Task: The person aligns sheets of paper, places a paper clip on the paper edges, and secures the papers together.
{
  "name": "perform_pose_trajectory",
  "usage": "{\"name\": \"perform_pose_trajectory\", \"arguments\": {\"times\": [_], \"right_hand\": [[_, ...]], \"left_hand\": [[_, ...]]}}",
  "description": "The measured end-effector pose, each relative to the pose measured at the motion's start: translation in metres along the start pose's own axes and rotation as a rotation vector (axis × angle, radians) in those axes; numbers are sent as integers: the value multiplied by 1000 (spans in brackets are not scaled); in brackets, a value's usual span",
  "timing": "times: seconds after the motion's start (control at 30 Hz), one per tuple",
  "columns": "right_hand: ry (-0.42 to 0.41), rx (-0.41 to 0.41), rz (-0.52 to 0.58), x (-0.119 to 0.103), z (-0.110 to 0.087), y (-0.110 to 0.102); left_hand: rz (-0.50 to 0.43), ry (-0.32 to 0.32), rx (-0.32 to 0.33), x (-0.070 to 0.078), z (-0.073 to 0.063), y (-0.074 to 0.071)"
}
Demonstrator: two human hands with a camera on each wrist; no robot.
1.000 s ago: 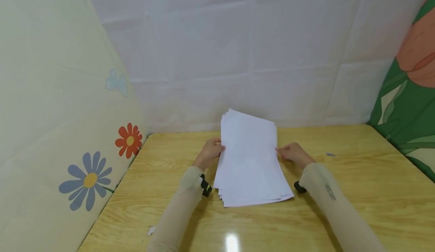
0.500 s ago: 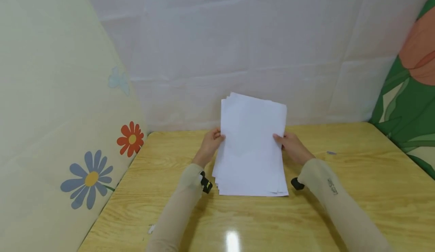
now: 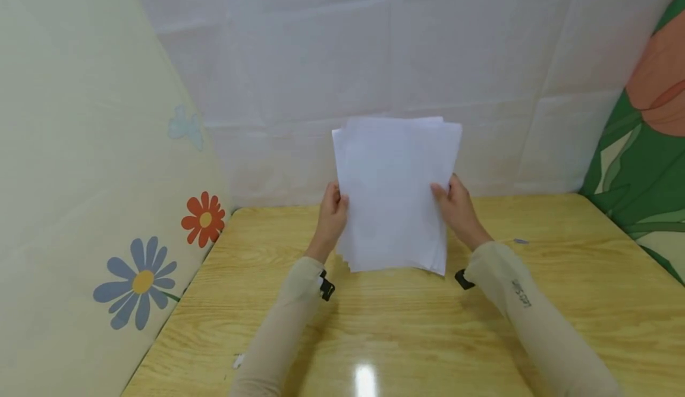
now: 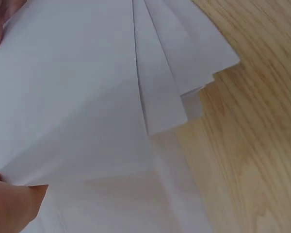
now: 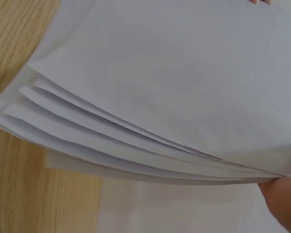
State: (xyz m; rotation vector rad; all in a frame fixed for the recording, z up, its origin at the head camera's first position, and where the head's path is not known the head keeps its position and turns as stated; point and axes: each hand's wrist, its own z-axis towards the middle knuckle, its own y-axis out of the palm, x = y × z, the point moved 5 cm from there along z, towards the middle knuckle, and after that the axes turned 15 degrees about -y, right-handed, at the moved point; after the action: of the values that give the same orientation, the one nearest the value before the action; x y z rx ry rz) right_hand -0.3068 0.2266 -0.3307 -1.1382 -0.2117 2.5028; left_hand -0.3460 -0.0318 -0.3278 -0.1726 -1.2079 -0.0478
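Note:
A loose stack of white paper sheets (image 3: 393,195) is held upright above the table, its edges uneven. My left hand (image 3: 333,216) pinches the left edge, thumb in front. On the opposite edge my right hand (image 3: 456,210) grips the sheets, its thumb lying on the front face. In the left wrist view the paper (image 4: 72,87) fans out into staggered corners, with the thumb at the lower left. The right wrist view shows several separated layers of paper (image 5: 150,73) that meet near the right hand (image 5: 283,201). Fingers behind the stack are mostly hidden.
The wood-grain table (image 3: 401,331) runs back to a white cloth backdrop (image 3: 299,76). A small purple-grey object (image 3: 521,241) lies to the right, and a white scrap (image 3: 238,361) near the left forearm. Flower-printed cloths (image 3: 141,281) stand at both sides.
Both hands have raised the paper stack, tilting it more upright; its lower edge has come up off the table. The right hand's thumb has moved onto the front of the sheets.

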Motion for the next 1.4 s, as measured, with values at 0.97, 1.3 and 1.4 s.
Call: {"name": "perform_pose_trajectory", "arguments": {"times": [0.97, 1.3, 1.4], "right_hand": [[-46, 60, 87, 0, -17, 4], [0, 47, 147, 8, -23, 6], [10, 44, 162, 12, -26, 7]], "left_hand": [[-34, 15, -55, -3, -18, 19], [-21, -143, -58, -11, -22, 21], [-7, -186, -66, -14, -24, 21]]}}
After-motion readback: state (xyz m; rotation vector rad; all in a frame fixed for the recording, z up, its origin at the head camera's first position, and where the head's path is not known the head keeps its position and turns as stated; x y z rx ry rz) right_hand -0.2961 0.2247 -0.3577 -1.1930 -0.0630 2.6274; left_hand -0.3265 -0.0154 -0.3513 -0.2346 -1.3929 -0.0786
